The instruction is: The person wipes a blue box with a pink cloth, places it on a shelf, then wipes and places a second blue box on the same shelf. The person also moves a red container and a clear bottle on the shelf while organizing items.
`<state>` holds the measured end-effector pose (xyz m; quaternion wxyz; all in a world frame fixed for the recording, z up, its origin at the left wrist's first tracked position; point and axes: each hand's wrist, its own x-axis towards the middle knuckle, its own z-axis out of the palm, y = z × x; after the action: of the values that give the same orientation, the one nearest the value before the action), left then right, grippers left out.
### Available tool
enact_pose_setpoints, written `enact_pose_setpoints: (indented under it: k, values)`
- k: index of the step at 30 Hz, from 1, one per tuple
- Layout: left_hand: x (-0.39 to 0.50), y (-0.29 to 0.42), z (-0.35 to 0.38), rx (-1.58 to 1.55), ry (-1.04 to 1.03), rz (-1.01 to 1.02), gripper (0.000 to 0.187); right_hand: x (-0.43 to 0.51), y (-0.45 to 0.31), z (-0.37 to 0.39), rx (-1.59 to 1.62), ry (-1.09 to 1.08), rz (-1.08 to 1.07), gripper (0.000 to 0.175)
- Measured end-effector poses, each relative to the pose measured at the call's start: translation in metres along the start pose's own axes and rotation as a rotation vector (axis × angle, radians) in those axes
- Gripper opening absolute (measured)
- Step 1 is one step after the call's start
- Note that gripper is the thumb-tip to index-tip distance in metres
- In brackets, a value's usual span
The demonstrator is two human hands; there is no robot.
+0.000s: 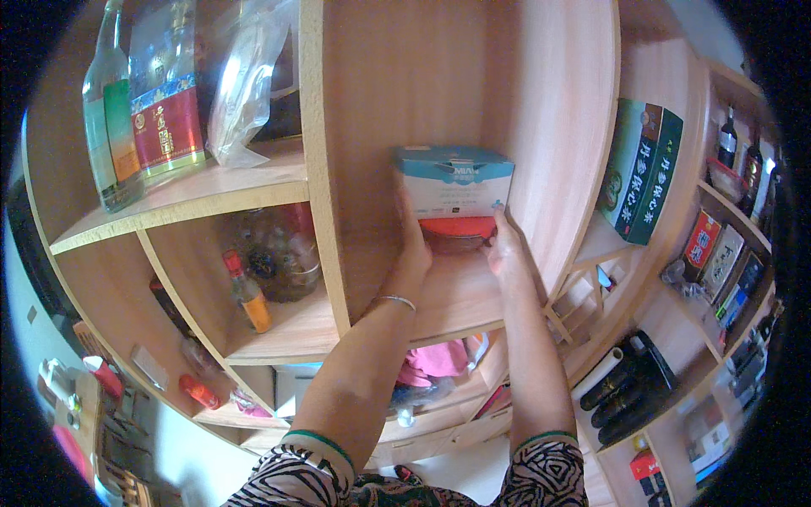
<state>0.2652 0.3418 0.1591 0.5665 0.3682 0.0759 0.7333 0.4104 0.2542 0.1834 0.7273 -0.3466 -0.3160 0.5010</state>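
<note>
A blue-and-white cardboard box (pixel 457 187) with printing on its front is inside the tall middle compartment of a wooden cabinet. My left hand (pixel 415 237) presses its left side, fingers partly hidden behind the edge. On the right side, my right hand (pixel 505 244) grips the lower corner with the thumb at the front. Directly under the box shows a red object (pixel 459 226), with something brownish below it; what these are I cannot tell. Bare wood of the compartment floor (pixel 453 298) shows between my forearms.
Left shelves hold a glass bottle (pixel 114 133), a red gift box (pixel 168 127), a clear plastic bag (pixel 244 95) and a red-capped small bottle (pixel 247 295). A green box (pixel 641 171) stands right, above black cases (pixel 624 393). Pink cloth (pixel 434 362) lies below. An upright divider (pixel 320 158) borders the compartment.
</note>
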Motion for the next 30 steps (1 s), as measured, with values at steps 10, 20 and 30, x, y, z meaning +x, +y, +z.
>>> enact_pose_setpoints:
  k: [10, 20, 30]
  values:
    - [-0.016, 0.013, 0.026, 0.340, 0.329, 0.248, 0.066, 0.005, 0.004, -0.015, -0.308, 0.049, -0.090, 0.067]
    - [-0.005, 0.012, 0.014, 0.583, 0.335, 0.306, 0.074, 0.001, 0.001, -0.002, -0.333, -0.042, -0.031, 0.060]
    - [-0.023, 0.022, 0.029, 0.520, 0.194, 0.264, 0.080, 0.019, 0.005, -0.028, -0.449, -0.007, -0.115, 0.053]
